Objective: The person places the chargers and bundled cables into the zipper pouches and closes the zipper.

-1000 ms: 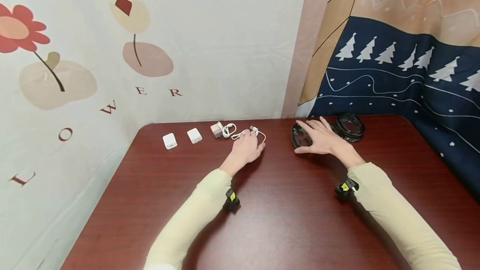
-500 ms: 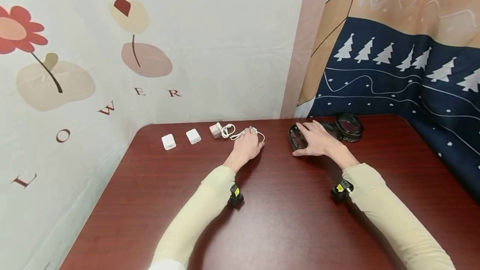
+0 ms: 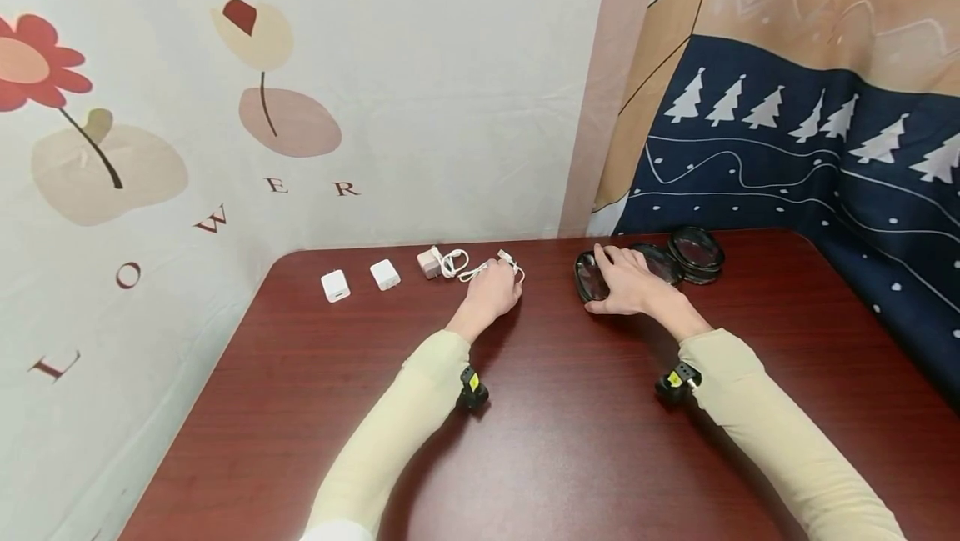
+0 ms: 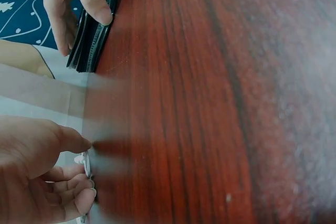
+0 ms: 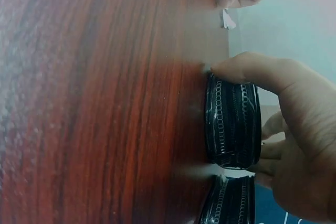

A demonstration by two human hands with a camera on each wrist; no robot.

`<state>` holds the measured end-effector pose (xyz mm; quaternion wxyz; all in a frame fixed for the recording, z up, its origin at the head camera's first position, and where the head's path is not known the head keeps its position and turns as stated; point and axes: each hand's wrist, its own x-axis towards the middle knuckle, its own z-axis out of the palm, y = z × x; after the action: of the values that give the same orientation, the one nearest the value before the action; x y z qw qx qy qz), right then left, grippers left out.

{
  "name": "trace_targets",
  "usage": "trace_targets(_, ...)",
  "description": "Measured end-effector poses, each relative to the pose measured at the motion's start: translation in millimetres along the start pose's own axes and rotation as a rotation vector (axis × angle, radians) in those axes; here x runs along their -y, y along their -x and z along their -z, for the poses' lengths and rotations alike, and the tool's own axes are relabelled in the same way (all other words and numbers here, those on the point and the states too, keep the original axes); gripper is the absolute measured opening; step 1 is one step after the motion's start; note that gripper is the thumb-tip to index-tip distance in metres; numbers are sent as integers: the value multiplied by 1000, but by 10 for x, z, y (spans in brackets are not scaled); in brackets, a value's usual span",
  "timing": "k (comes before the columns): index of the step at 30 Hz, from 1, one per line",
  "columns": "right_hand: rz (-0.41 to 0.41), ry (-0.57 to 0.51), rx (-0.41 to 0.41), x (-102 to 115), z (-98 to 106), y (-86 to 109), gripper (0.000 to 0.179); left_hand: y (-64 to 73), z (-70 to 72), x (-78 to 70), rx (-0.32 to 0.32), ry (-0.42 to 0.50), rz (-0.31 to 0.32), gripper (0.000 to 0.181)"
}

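My left hand [image 3: 492, 289] is over the white USB cable [image 3: 522, 275] near the table's back edge. Its thumb and fingertips curl in on the cable, a strip of which shows between them in the left wrist view; the USB plug [image 3: 504, 256] sticks out beyond the fingers. To the right, my right hand [image 3: 628, 284] grips a black zip case [image 3: 592, 278] with a see-through lid. In the right wrist view its thumb presses one end of the case [image 5: 233, 121], zipper side showing, and the other fingers reach behind it, partly hidden.
A second black zip case [image 3: 662, 262] lies beside the right hand, with a stack of similar cases [image 3: 697, 249] at the back right. Left of the cable are a beige charger [image 3: 430, 262] and two white chargers, one nearer [image 3: 386, 274] and one farther left [image 3: 335, 285]. Curtains hang behind.
My right hand has come down onto the black zip case, its spread fingers drawing in round it. The left thumb and fingers have drawn together at the cable. The head view has shifted slightly.
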<state>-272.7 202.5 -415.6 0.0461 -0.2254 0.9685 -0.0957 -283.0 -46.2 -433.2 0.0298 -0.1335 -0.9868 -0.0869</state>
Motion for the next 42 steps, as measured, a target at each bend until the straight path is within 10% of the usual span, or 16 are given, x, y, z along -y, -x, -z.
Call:
trace_targets(11, -10, -52, -7, 50, -14, 31, 102, 21, 64, 35, 102, 98, 22, 25)
trace_targets(42, 15, -346, -218, -9, -34, 258, 95, 291, 184, 91, 18, 209, -85, 42)
